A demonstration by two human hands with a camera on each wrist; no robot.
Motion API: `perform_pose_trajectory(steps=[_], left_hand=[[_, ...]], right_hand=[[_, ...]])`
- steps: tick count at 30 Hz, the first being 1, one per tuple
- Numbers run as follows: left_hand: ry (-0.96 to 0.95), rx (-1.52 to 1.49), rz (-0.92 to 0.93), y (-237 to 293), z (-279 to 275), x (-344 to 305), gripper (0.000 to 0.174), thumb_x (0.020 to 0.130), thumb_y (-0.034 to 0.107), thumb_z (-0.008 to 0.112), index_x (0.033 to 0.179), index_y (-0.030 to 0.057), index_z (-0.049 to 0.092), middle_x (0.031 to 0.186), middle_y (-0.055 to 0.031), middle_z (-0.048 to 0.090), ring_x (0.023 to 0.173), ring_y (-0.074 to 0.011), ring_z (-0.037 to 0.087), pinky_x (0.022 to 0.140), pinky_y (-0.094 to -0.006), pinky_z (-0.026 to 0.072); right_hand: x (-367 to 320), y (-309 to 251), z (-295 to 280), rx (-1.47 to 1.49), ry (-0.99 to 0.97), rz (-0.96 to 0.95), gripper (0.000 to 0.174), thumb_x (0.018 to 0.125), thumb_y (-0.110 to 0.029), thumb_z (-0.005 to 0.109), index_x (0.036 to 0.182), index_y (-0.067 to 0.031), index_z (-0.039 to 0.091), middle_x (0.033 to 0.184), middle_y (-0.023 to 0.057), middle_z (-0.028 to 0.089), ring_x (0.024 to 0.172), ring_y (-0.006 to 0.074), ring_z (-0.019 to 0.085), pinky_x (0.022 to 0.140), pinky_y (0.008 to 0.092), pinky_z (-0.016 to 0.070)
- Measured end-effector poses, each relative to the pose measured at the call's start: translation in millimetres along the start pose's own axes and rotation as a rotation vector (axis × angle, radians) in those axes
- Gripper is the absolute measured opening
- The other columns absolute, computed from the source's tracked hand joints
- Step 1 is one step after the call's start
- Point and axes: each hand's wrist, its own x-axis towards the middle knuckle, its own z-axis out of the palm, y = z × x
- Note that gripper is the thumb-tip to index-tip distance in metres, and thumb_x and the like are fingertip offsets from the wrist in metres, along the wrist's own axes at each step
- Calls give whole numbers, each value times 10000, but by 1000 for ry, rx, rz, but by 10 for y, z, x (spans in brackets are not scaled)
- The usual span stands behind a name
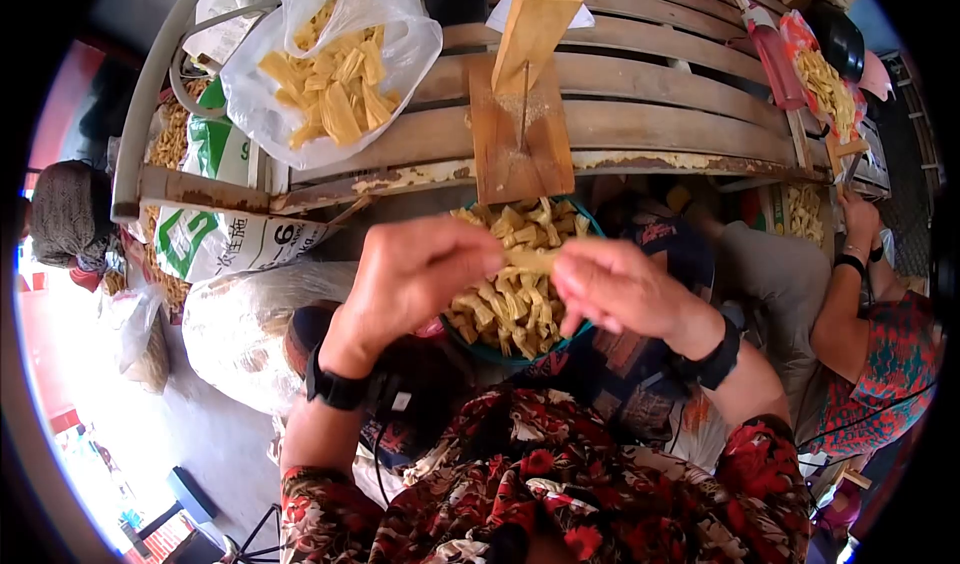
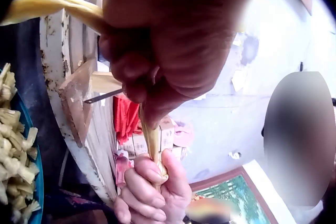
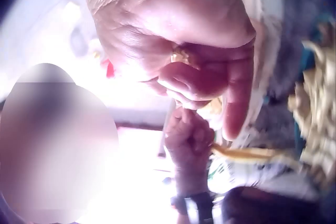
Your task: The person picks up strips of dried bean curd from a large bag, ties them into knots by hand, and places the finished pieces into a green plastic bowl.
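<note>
Between the two hands stretches a yellowish, twisted strip [image 2: 150, 139]. My left hand [image 1: 405, 279] pinches one part of it, and a loose end [image 3: 247, 154] hangs out from that hand's side. My right hand [image 1: 625, 289] grips the other end, where a small knotted lump [image 3: 181, 56] shows in the palm. Below both hands is a teal basin [image 2: 38, 182] heaped with short knotted yellow pieces [image 1: 510, 309]. A wooden block with an upright thin metal blade [image 1: 524, 114] stands on the slatted bench beyond the basin.
A clear plastic bag of yellow strips [image 1: 335, 89] lies on the slatted bench [image 1: 660, 84] at the left. White and green sacks [image 1: 225, 239] stand below it. Another person in a patterned shirt [image 1: 875, 369] sits at the right, beside a red bag of pieces [image 1: 825, 79].
</note>
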Motion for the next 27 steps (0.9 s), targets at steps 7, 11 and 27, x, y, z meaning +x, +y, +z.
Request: perform_pose_trajectory(steps=[7, 11, 27], left_hand=[[342, 250, -20, -422, 116, 869, 179, 769, 167, 700, 826, 1, 664, 644, -69, 616, 570, -95, 526, 539, -250, 426], [471, 397, 12, -628, 243, 1048, 219, 752, 206, 692, 775, -7, 651, 617, -170, 593, 568, -236, 604, 538, -328, 454], [-199, -425, -289, 364, 146, -341, 300, 894, 264, 557, 966, -14, 642, 837, -69, 641, 735, -126, 605, 645, -223, 462]], right_hand=[[709, -95, -502, -687, 678, -216, 286, 886, -280, 533, 847, 2, 559, 629, 80, 568, 568, 180, 538, 527, 311, 411], [900, 90, -638, -1106, 860, -225, 329, 862, -314, 515, 794, 1, 578, 618, 162, 565, 586, 336, 555, 541, 397, 412], [-372, -274, 137, 241, 831, -664, 229, 940, -221, 492, 956, 2, 537, 766, 100, 608, 635, 196, 624, 594, 307, 534]])
